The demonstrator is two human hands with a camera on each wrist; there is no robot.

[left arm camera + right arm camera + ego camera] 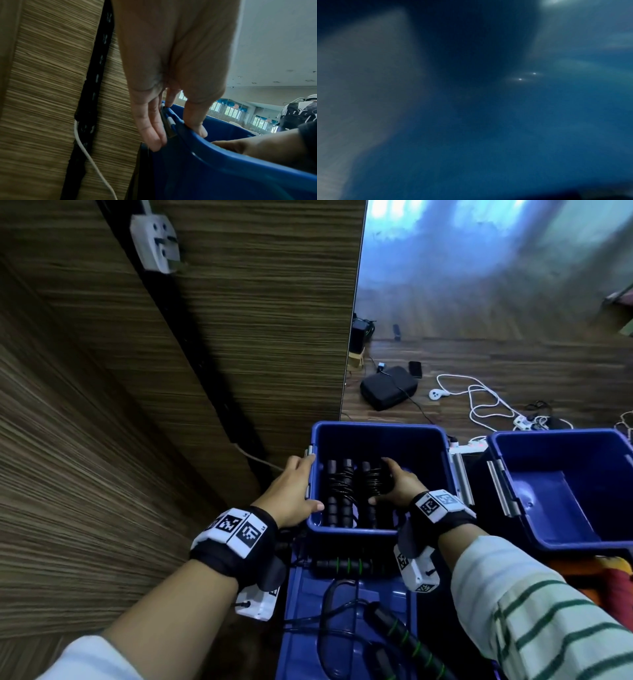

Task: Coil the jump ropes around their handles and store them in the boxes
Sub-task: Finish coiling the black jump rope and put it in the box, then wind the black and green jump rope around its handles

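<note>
Blue plastic lid [387, 642] lies nearest the camera, carrying a loose jump rope with green-ringed black handles [407, 642] — cord uncoiled, one more green-ringed handle [346, 566] lying crosswise just in front of the near box. Striped green-and-white sleeve [534, 611] on the right arm, white sleeve on the left; both wrists wear black bands with printed marker tiles.

Next out: near blue box [380, 433], open. Left hand [291, 494] holds its left rim — in the left wrist view the thumb [195, 121] hooks over the rim to the inside while the fingers [150, 128] lie fairly straight down the outer wall beside a grey latch [169, 124]. Right hand [397, 484] is down inside the box, fingers curled round the right coiled black jump rope bundle [371, 491], thumb at its near end. A second coiled bundle [339, 491] lies just left of it on the box floor, parallel, touching or nearly so. Right wrist view is only blurred blue, nothing readable.

Second blue box [561, 484] sits to the right, apart from the first, grey latch on its left side, no ropes visible in it.

Farther: wood-grain panel [137, 405] on the left with a white socket block [156, 242]; on the floor beyond, a black case [387, 386], a phone [415, 369] and white cables [479, 402].
</note>
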